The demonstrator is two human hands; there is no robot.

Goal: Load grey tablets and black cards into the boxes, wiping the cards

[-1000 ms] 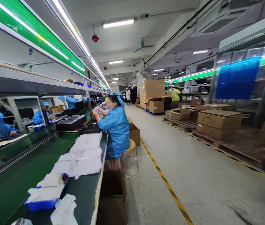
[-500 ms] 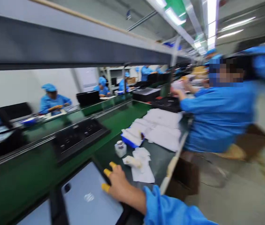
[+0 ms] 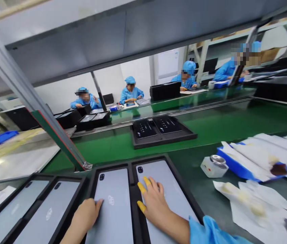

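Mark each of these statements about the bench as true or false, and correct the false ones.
1. The right hand lies flat on the right-hand tablet of the near black tray. True.
2. The left hand holds a white cloth. False: it rests at the lower left of the left-hand tablet, holding nothing.
3. Yellow finger cots cover some right fingertips. True.
4. The small white container stands inside the blue bin. False: it stands on the bench beside it.
5. The tray on the green belt carries two dark slabs side by side. True.
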